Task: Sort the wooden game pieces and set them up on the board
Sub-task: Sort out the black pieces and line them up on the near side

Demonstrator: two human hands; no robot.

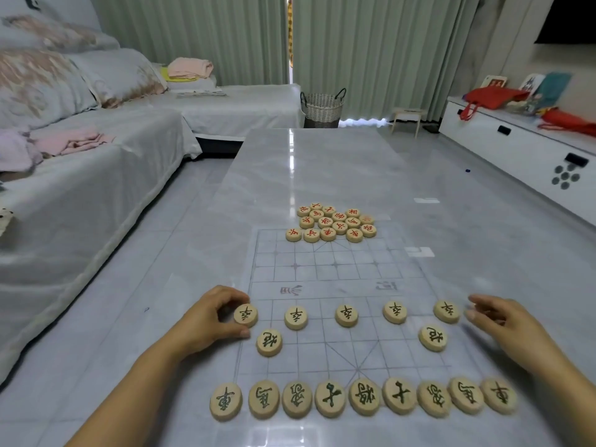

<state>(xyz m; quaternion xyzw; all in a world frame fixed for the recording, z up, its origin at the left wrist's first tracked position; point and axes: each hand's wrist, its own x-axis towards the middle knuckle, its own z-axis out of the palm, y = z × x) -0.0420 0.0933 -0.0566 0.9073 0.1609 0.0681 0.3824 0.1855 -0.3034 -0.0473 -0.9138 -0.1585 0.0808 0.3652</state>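
A clear plastic board with a printed grid lies on the marble table. Green-lettered wooden discs stand on its near half: a back row of several, two discs above it, and a row of several further up. My left hand pinches the leftmost disc of that row between thumb and fingers. My right hand hovers just right of the rightmost disc, fingers relaxed, holding nothing. Red-lettered discs sit bunched at the board's far edge.
The grey marble table stretches away beyond the board. A covered sofa with folded cloths runs along the left. A woven basket and a small stool stand by the curtains. A white cabinet lines the right.
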